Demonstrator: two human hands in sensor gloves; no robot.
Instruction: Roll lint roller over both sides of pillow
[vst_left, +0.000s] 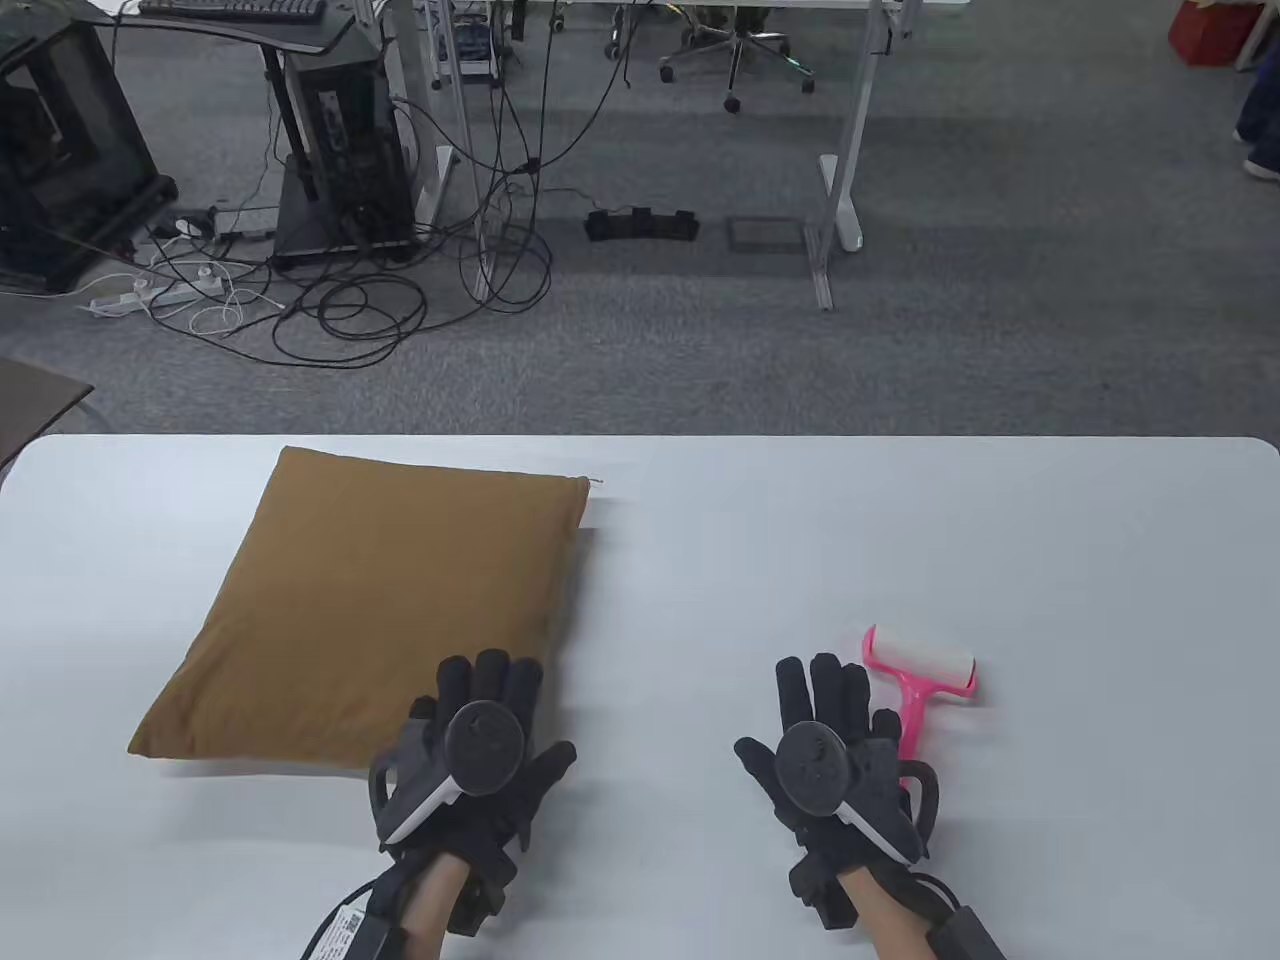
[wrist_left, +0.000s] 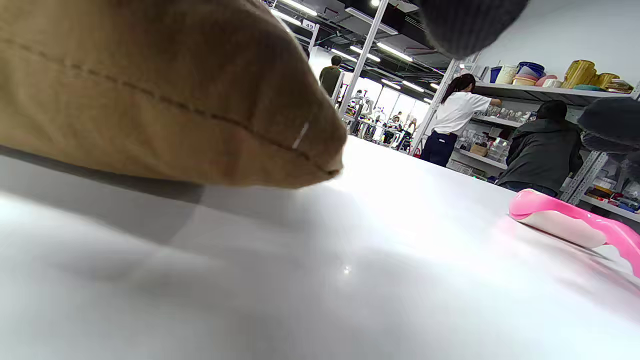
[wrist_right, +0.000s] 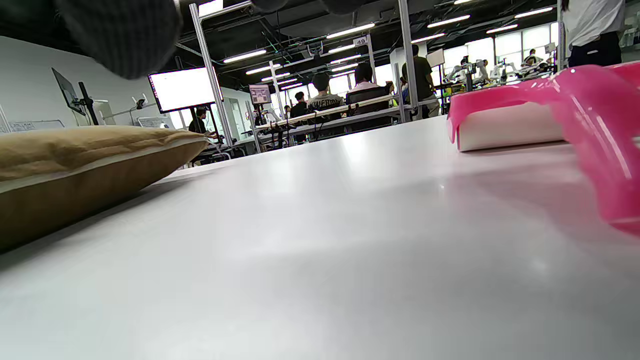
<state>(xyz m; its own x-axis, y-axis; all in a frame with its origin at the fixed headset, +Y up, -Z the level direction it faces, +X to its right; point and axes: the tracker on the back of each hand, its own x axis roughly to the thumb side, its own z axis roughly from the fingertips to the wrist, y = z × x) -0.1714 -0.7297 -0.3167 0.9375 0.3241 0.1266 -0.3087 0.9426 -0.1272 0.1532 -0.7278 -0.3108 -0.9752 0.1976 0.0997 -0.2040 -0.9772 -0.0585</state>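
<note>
A mustard-brown pillow (vst_left: 380, 600) lies flat on the left half of the white table (vst_left: 700, 540). It fills the upper left of the left wrist view (wrist_left: 150, 90) and sits at the left of the right wrist view (wrist_right: 75, 160). A pink lint roller (vst_left: 920, 685) with a white roll lies on the table at the right, also visible in the left wrist view (wrist_left: 575, 225) and the right wrist view (wrist_right: 525, 115). My left hand (vst_left: 480, 760) lies flat and open, fingertips over the pillow's near right corner. My right hand (vst_left: 830, 760) lies flat and open just left of the roller's handle, holding nothing.
The table's far edge (vst_left: 640, 437) runs across the middle of the table view, with grey carpet, cables and desk legs beyond. The roller's handle (vst_left: 912, 740) points toward the near edge, right beside my right hand.
</note>
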